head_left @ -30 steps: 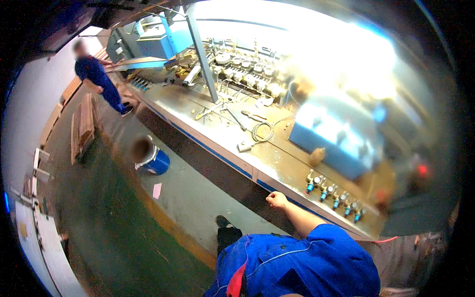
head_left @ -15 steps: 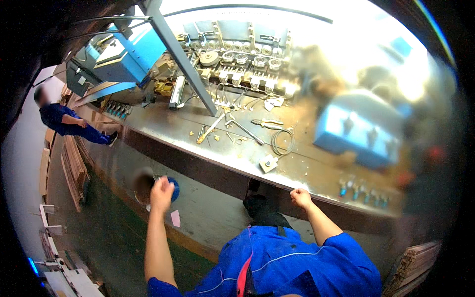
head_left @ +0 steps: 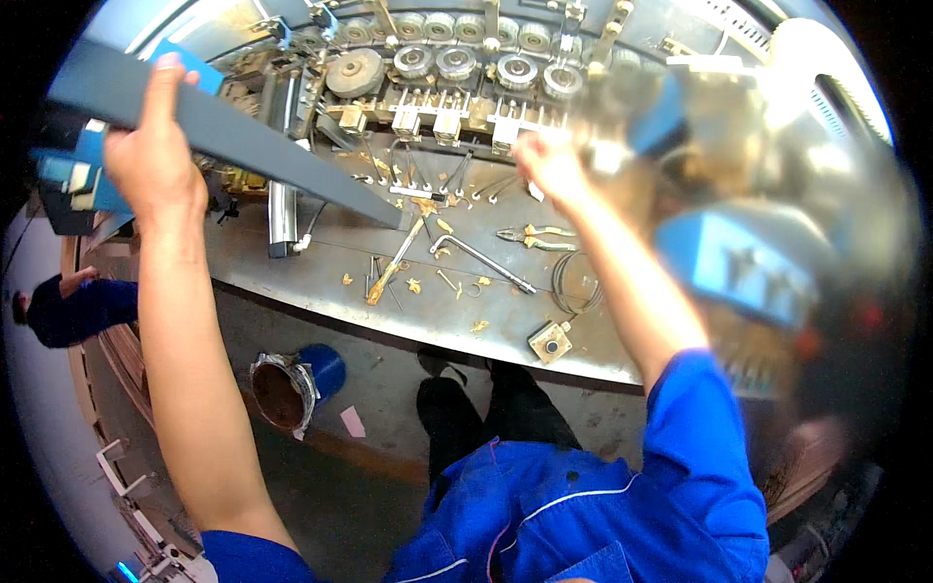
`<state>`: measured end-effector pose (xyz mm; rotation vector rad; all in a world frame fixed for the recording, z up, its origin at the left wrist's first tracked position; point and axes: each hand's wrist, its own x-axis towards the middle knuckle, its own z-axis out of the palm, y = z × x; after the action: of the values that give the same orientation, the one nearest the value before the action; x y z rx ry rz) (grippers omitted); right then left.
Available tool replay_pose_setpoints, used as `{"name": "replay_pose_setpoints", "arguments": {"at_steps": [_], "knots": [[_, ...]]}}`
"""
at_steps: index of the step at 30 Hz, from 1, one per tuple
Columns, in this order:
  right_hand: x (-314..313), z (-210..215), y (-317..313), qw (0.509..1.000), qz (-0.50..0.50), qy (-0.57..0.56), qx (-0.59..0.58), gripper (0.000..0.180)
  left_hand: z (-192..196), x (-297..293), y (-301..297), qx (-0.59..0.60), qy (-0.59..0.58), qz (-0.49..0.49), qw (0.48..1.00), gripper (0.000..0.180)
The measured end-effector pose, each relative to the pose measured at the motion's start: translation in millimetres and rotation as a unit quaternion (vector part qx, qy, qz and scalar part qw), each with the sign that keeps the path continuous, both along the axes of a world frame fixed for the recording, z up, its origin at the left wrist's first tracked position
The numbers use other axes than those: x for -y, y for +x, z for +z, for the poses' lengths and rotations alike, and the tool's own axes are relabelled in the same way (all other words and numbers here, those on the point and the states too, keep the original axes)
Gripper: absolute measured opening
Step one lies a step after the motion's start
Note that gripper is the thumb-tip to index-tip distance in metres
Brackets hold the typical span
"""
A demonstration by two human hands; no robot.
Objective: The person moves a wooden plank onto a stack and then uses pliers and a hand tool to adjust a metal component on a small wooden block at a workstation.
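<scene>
My left hand is closed round a dark grey metal post that slants across the upper left of the view, its thumb lying along the near face. My right hand is stretched out over the bench by the row of small metal blocks at the machine's front. Motion blurs its fingers, and I cannot tell whether they touch anything. Below it lie pliers, a bent-handled wrench and a yellow-stained tool. Behind the blocks stand metal rollers and a round tan wheel.
On the steel bench a small button box with a coiled cable lies near the front edge. A dirty bucket and a blue one stand on the floor. Another person is at far left; blue machine housing rises at right.
Both hands have moved forward over the bench; my left has taken hold of the grey post, and my right has reached from the bench edge to the machine. I have leaned closer.
</scene>
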<state>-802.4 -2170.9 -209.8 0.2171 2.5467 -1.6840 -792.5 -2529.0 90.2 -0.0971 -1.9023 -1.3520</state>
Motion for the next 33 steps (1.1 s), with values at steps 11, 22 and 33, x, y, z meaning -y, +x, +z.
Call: {"name": "replay_pose_setpoints", "arguments": {"at_steps": [11,22,33], "knots": [[37.2,54.4,-191.7,0.991,-0.124,-0.038,0.032,0.03,-24.9,17.0,-23.3,-0.065,-0.043,0.066,0.995,0.033],[48.8,-7.1,-275.4,0.964,-0.181,0.172,0.094,0.034,-22.8,8.2,-22.0,-0.089,-0.071,0.063,0.992,0.028],[41.9,12.1,-247.0,0.93,-0.135,0.341,0.016,0.048,-23.9,7.2,-21.7,-0.089,-0.063,0.068,0.992,0.03]]}}
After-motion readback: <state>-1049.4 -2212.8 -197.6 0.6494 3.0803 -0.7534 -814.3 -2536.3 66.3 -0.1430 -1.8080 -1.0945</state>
